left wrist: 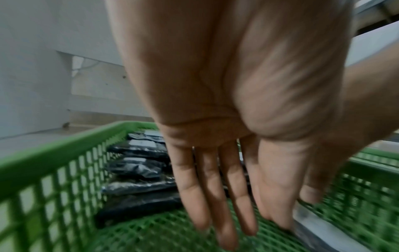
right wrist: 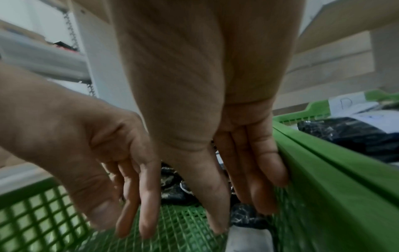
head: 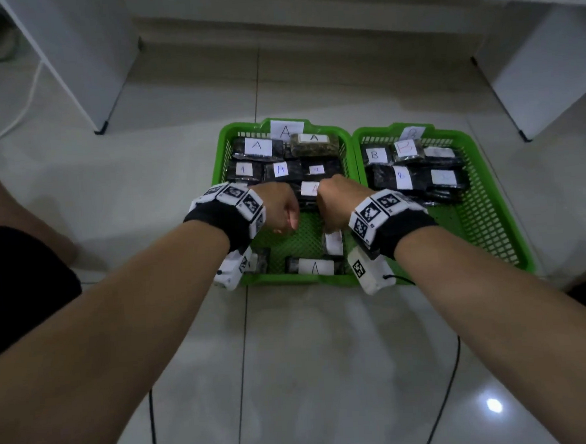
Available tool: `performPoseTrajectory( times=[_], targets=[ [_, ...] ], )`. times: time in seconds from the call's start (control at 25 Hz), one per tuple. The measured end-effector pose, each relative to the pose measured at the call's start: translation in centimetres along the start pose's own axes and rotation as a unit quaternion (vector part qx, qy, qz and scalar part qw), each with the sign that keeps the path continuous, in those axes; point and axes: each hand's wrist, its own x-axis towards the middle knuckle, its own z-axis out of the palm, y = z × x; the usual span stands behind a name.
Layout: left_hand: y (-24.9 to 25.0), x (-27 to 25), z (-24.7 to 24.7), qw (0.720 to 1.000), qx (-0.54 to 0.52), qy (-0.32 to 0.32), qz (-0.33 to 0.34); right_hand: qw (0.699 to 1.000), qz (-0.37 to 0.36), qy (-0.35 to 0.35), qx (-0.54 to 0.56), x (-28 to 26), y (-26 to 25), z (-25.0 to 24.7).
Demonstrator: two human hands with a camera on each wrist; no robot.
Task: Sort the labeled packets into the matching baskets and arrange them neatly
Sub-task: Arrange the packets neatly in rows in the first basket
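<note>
Right hand (head: 335,205), fingers straight and holding nothing, hangs over basket A (head: 227,150), directly above the upright packet (head: 334,242) against its right wall; left hand (head: 278,207), likewise slack, farther.

Tiled floor (head: 311,375), white cabinet (head: 82,56) (black-footed), white cable (head: 20,111)

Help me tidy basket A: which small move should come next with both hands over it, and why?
Probably lower the right hand onto the packet standing by the right wall and lay it flat beside the rows. Both hands, the left hand included, hang open and hold nothing, and basket A has bare mesh there.
</note>
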Motion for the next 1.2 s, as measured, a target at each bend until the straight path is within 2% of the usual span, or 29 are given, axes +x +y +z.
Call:
performPoseTrajectory(
  times=[0.08,0.2,0.28,0.36,0.52,0.6,0.72,0.84,0.96,1.12,1.16,1.2],
  targets=[
    [1.6,0.2,1.3,0.996,0.019,-0.088,-0.002,1.0,-0.005,-0.014,-0.011,0.1,-0.3,0.4],
    [3.1,0.6,2.6,0.983,0.096,-0.158,-0.019,0.998,-0.004,-0.055,-0.014,0.3,-0.2,0.5],
    [3.7,0.5,2.8,0.976,0.13,-0.175,-0.03,0.998,-0.01,-0.063,-0.001,0.1,0.1,0.6],
    [3.8,0.3,2.5,0.974,0.137,-0.182,-0.021,0.999,-0.008,-0.028,0.041,-0.3,0.6,0.2],
    [2.9,-0.2,2.9,0.976,0.118,-0.183,-0.024,0.98,0.082,0.066,0.167,-0.3,2.4,-1.7],
    [2.6,-0.2,3.2,0.973,0.086,-0.211,-0.038,0.97,0.115,0.048,0.21,-0.2,3.0,-2.4],
    [2.9,-0.4,2.9,0.968,0.068,-0.235,-0.056,0.968,0.101,-0.032,0.226,-0.2,2.2,-2.1],
    [2.6,-1.3,1.1,0.969,0.084,-0.219,-0.076,0.99,0.046,-0.079,0.108,-0.5,0.2,-0.8],
    [0.4,-2.2,-1.8,0.974,0.1,-0.176,-0.102,0.993,-0.002,-0.118,0.006,-0.6,-1.1,0.7],
    [-2.6,-3.2,-4.7,0.986,0.048,-0.081,-0.141,0.996,-0.019,-0.085,0.012,0.6,-1.5,1.1],
    [-3.2,-3.3,-4.9,0.987,0.038,-0.055,-0.144,0.997,-0.022,-0.073,-0.017,1.0,-1.3,1.2],
    [-3.6,-3.3,-5.1,0.988,0.028,-0.019,-0.15,0.994,-0.029,-0.09,-0.057,1.3,-1.1,1.5]
  ],
)
